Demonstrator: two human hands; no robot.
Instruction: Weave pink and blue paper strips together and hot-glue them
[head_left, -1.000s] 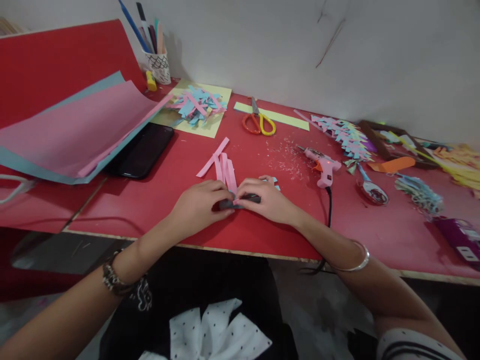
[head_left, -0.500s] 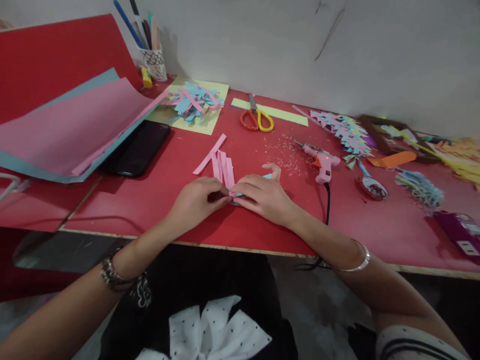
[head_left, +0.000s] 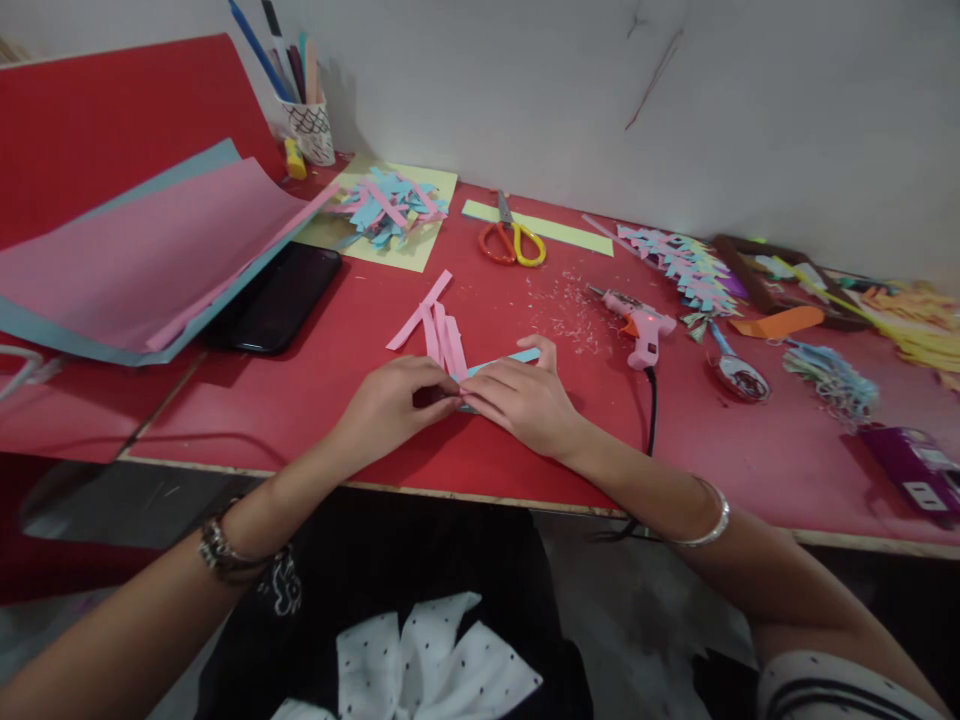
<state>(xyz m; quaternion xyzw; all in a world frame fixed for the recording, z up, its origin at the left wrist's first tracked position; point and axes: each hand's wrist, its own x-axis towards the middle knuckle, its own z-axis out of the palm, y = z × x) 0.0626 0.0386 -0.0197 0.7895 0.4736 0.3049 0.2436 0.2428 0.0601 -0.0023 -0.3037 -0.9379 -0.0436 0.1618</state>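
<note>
Near the front edge of the red table, my left hand (head_left: pixel 401 400) and my right hand (head_left: pixel 521 400) meet, their fingertips pinching at the same spot. Between them are paper strips: a blue paper strip (head_left: pixel 517 358) slants out past my right fingers. Pink paper strips (head_left: pixel 446 335) lie just beyond the fingertips, their near ends reaching to the pinch. One more pink strip (head_left: pixel 420 310) lies across at an angle behind them. The exact fold under my fingers is hidden.
A pink glue gun (head_left: pixel 637 325) with a black cord lies to the right. Scissors (head_left: pixel 514 235) rest farther back, left of several paper crafts. A phone (head_left: pixel 281 300) lies partly under pink and blue sheets (head_left: pixel 172 230). Cut strips (head_left: pixel 390 205) are piled on yellow paper.
My right hand has shifted slightly left and down, and more of the blue strip shows above it. My left hand stays nearly in place.
</note>
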